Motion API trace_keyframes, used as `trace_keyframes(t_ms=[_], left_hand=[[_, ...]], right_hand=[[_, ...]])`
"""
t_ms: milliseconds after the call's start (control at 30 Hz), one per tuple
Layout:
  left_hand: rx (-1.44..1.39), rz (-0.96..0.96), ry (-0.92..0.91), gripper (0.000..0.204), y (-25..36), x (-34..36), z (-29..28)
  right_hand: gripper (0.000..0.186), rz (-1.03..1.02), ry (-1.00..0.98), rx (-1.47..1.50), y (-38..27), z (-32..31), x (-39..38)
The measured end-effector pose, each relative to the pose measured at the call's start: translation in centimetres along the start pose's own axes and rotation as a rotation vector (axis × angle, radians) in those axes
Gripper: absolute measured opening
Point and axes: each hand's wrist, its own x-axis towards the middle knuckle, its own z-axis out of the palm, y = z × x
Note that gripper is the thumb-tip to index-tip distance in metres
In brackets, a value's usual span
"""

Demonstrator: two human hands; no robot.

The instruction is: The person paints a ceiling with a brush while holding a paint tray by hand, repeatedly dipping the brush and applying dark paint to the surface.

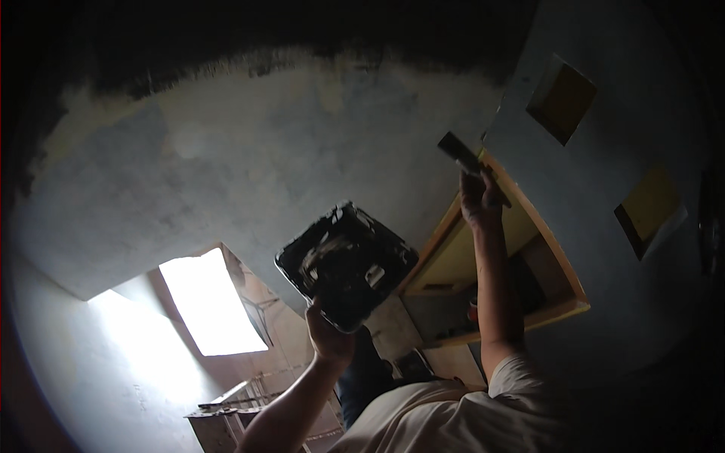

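My left hand (330, 341) is closed on the near edge of a black, square, shallow tray (349, 294). Pale smears and lumps coat its inside, and it is tilted in front of the wall. Raised higher on the right, my right hand (481, 198) grips a flat hand tool (458, 150) with a dark, broad end; whether it is a brush or a putty knife, I cannot tell. The tool's end points up and left, over the patchy grey plastered surface (249, 151). Whether it touches that surface cannot be made out.
An orange-framed opening (572, 264) lies behind my right forearm. Two square recesses (563, 102) sit in the wall at right. At left, a bright window opening (211, 302) lights the room, with a metal frame or stand (226, 408) below. A ragged-edged dark band (302, 30) crosses the top.
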Motion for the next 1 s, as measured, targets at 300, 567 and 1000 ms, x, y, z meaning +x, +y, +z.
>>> trace_keyframes(t_ms=[300,567,1000], left_hand=[[0.026,-0.017,0.135,0.046,0.2,0.4,-0.1],[0.056,0.006,0.237,0.041,0.0,0.5,0.3],[0.118,0.045,0.263,0.047,0.1,0.3,-0.1]], right_hand=[[0.029,-1.279,-0.333,-0.910,5.6,17.4,3.5],[0.038,-1.315,-0.752,-0.974,17.4,25.8,-3.1],[0.021,-0.679,-0.698,-1.170,20.5,27.0,0.6]])
